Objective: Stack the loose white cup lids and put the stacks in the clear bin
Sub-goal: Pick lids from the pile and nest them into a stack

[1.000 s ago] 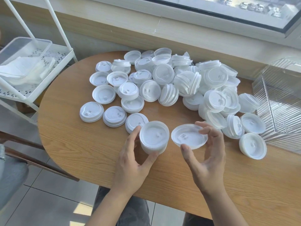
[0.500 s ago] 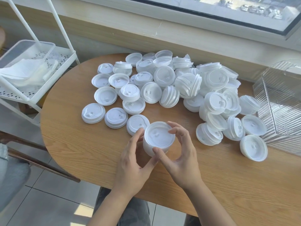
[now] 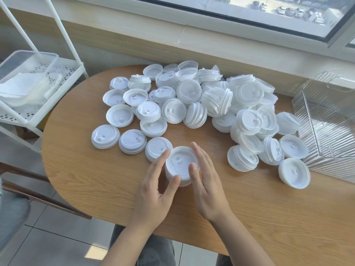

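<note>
Head view. A stack of lids (image 3: pixel 181 166) stands upright on the wooden table (image 3: pixel 96 179), close to the near edge. Left hand (image 3: pixel 155 191) on the stack's left side: fingers straight, thumb tip against the near side of the stack. Right hand (image 3: pixel 205 183) on the stack's right side: fingers straight and together along the rim, thumb tip resting on the top lid. Neither grip is closed; both hands lie flat against the stack, hemming it in rather than clasping it.

Pile of loose lids (image 3: pixel 211 100) spreads across the far and right part of the table, some flat, some nested in short stacks, several tipped on edge. One lid (image 3: pixel 155 147) lies just behind the left fingers, touching the stack or nearly so; cannot tell which.

Clear ribbed bin (image 3: pixel 330 120) sits at the table's right edge, beside the pile. White rack (image 3: pixel 63 81) stands to the left, holding a plastic tub (image 3: pixel 25 62).
</note>
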### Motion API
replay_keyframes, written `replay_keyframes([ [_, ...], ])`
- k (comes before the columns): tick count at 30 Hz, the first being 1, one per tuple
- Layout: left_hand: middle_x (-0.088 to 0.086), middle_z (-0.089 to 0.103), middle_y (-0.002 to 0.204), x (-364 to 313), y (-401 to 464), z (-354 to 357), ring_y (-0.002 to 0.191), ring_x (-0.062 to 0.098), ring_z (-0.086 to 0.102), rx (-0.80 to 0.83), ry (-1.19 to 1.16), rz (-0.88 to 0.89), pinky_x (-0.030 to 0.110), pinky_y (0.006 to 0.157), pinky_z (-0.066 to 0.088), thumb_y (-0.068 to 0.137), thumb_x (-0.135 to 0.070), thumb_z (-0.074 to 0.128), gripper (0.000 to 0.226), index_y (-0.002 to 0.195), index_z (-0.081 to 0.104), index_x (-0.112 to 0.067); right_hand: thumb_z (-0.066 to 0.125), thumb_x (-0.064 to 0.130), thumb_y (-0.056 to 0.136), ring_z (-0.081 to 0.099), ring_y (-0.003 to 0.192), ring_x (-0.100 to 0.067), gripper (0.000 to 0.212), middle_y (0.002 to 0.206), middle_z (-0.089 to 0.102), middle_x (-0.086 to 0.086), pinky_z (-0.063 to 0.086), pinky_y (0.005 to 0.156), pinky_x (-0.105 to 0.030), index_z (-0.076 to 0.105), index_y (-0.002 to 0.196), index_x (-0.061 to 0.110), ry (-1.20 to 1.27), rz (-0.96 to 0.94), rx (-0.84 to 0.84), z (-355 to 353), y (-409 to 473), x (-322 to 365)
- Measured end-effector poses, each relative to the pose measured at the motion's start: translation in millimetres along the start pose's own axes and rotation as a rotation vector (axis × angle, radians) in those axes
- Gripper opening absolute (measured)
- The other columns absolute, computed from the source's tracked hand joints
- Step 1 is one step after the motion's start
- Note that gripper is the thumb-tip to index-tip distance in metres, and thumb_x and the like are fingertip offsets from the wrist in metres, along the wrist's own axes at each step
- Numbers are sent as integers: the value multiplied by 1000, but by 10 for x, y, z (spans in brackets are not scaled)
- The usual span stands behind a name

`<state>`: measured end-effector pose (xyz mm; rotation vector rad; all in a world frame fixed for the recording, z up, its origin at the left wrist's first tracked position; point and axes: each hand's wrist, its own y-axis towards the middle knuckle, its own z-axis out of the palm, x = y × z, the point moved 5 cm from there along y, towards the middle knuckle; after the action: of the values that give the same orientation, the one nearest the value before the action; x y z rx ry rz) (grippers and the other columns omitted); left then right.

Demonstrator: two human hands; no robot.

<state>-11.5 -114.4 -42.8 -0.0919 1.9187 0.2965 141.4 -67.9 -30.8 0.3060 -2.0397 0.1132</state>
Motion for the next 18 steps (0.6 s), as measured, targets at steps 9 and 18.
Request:
replay_keyframes([
  [9, -20, 50, 153, 18, 6, 26, 144, 5, 47, 8, 36, 20, 26, 116, 39, 97, -47, 63, 62, 153, 43, -32, 34, 68, 102, 25, 152, 5, 64, 163, 32, 24, 20, 119, -10, 22, 159, 40, -2, 11, 58, 57, -52, -134],
  [18, -11, 58, 149, 105, -163, -268, 141, 19, 54, -60, -109, -76, 52, 115, 45, 96, -46, 64, 60, 152, 49, -34, 41, 52, 108, 25, 149, 13, 59, 158, 28, 37, 20, 118, -9, 25, 162, 34, 34, -29, 178, 246, -89, 80],
])
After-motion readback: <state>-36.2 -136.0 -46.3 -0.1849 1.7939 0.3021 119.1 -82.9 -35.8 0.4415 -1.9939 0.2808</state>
